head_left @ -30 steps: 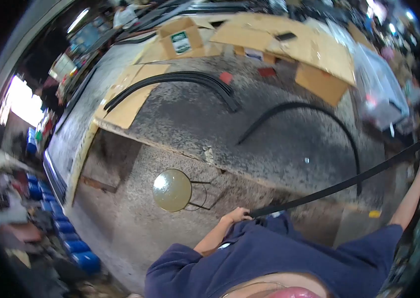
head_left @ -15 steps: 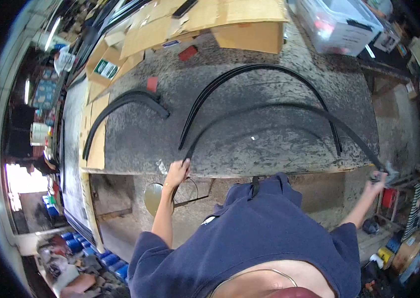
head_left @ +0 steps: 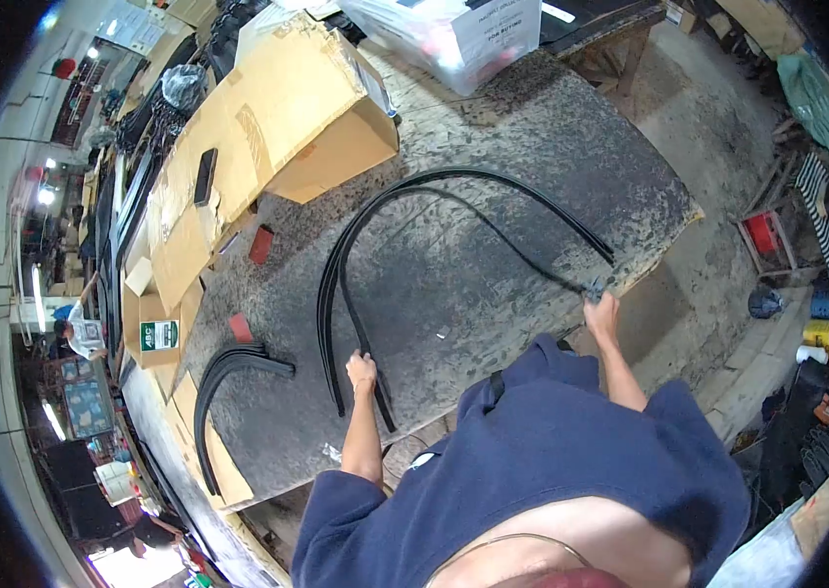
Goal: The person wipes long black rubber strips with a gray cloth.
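A long black rubber strip (head_left: 482, 217) curves across the worktable between my two hands. My left hand (head_left: 361, 370) is closed around it near one end, and a short length sticks out past the fingers toward the table's front edge. At the other end, my right hand (head_left: 602, 314) grips the strip together with a small grey object (head_left: 593, 290) whose kind I cannot make out. Close along the held strip lies an arched bundle of black strips (head_left: 324, 294). Farther left, a shorter curved bundle of black strips (head_left: 204, 412) rests partly on cardboard.
Cardboard boxes (head_left: 336, 147) stand at the back left, with a clear plastic bin (head_left: 453, 49) beside them. Two red pieces (head_left: 260, 244) lie on the dark worktable (head_left: 522, 372). A red-panelled metal stand (head_left: 763, 233) is off to the right. Another person (head_left: 86, 328) is far left.
My right hand has come inward from beyond the table's right side, and the strip now curves lower over the table, against the arched bundle. The whole view has turned.
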Demonstrator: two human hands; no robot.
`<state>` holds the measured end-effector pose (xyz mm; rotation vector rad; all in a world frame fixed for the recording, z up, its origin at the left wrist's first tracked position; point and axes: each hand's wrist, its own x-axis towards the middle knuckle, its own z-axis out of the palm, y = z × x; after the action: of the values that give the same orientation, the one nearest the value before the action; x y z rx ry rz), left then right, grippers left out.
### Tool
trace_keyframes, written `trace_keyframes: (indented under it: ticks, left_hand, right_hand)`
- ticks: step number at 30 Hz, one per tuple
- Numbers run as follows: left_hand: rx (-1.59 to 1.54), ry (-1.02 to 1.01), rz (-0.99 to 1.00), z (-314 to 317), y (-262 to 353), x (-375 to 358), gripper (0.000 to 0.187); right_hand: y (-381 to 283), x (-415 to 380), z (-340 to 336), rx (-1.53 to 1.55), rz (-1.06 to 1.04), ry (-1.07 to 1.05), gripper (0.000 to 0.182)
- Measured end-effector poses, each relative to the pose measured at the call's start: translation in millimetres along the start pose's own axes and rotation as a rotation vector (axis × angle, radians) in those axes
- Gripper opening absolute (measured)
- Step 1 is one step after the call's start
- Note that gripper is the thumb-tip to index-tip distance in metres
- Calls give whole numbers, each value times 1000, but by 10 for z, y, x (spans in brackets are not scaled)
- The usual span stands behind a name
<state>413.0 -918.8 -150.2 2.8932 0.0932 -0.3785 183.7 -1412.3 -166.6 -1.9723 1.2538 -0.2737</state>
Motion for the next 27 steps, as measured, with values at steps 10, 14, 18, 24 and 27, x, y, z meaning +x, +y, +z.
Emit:
trace_keyframes:
  ticks: [10,14,18,24,27]
  left_hand:
    - [2,234,-109,-537,250,156,44]
    - [-465,155,85,-137,520,-428,31]
    - [-1455,-734,-141,-91,1795,-1067,51]
    - [-1553,-338,-319,124,1847,-1066,25]
    - [-1663,-251,-366,174,1346,-981,24]
  right_hand:
    - [-596,942,-958,-926,200,-685,55]
    - [-1169,612,-1296,-556,-60,-733,69]
    - [-1750,-87,-261,-356,-573,-954,71]
    - [-2071,-89,-173,16,-405,-887,49]
    - [-1381,420,-311,-455,-329,-94,42]
